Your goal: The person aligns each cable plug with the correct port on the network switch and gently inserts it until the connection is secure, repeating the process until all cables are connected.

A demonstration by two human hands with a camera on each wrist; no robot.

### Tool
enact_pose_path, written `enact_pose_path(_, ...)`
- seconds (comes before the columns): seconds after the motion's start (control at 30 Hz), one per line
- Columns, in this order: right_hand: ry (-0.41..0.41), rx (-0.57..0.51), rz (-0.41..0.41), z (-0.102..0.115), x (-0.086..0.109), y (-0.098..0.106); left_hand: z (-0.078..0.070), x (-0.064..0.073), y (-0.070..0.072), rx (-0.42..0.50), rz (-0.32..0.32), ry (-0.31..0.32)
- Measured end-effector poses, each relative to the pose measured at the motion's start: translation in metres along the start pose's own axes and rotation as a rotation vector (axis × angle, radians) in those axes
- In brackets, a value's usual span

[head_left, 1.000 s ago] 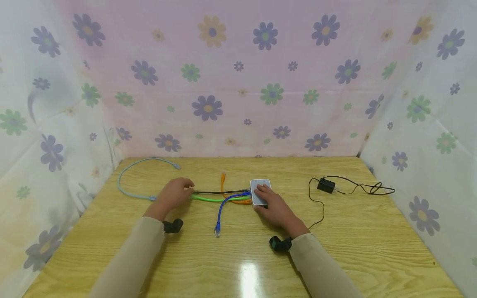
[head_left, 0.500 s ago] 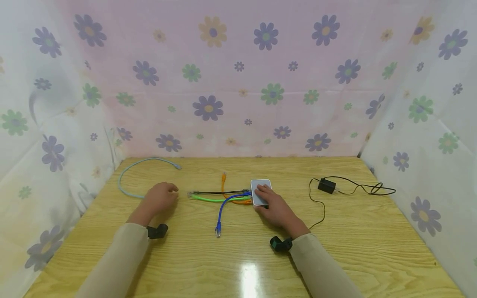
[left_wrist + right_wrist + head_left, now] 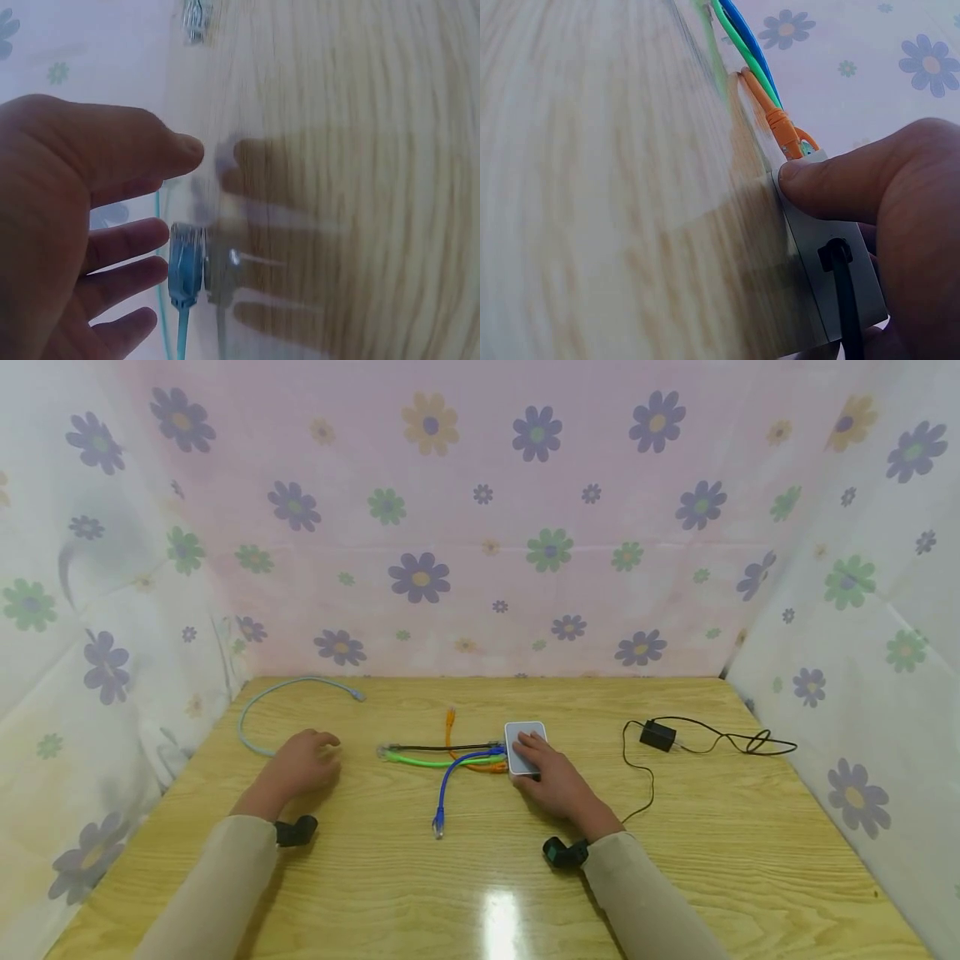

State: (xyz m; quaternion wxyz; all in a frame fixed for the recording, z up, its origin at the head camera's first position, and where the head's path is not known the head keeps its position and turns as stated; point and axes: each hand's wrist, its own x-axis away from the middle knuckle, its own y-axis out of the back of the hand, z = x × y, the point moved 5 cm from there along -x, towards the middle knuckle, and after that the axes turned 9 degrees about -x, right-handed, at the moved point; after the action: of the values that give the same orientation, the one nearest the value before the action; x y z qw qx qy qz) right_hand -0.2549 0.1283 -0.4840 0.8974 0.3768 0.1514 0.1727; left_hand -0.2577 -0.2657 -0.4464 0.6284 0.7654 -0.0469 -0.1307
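My right hand [image 3: 553, 777] holds a small white-and-grey network switch [image 3: 527, 727]; in the right wrist view its thumb presses the side near a plugged-in black cord [image 3: 845, 300]. Into the switch's left side run a black network cable [image 3: 427, 747], a green one [image 3: 427, 764], a blue one [image 3: 444, 789] and an orange one [image 3: 449, 727]. Over the table at left hovers my left hand [image 3: 300, 768], fingers relaxed, holding nothing. The light-blue network cable [image 3: 251, 702] curves behind it. In the left wrist view that cable's plug [image 3: 186, 262] lies close by the fingertips.
A black power adapter [image 3: 657, 734] with its looped cord [image 3: 753, 741] lies on the right of the wooden table [image 3: 750, 843]. Flowered curtains [image 3: 480, 527] enclose the table's back and both sides.
My left hand has moved left, away from the free ends of the black and green cables, toward the light-blue cable's near plug. My right hand has stayed on the switch.
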Motion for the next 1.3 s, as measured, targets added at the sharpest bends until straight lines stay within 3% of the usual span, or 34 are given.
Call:
enact_pose_path(0.43,0.013,-0.005,-0.005,0.001,-0.001,0.001,0.020,0.012,0.004,0.032,0.068,0.032)
enact_pose_path(0.7,0.022,-0.008,-0.005,0.003,0.000,0.001,0.024,0.013,0.006,-0.004,0.051,0.004)
enact_pose_path(1.07,0.024,-0.007,-0.011,0.004,0.001,0.003,0.037,0.016,0.005,-0.032,0.071,0.113)
enact_pose_path(1.3,0.029,-0.006,-0.018,0.002,0.001,0.002,0.038,0.019,0.005,-0.040,0.071,0.128)
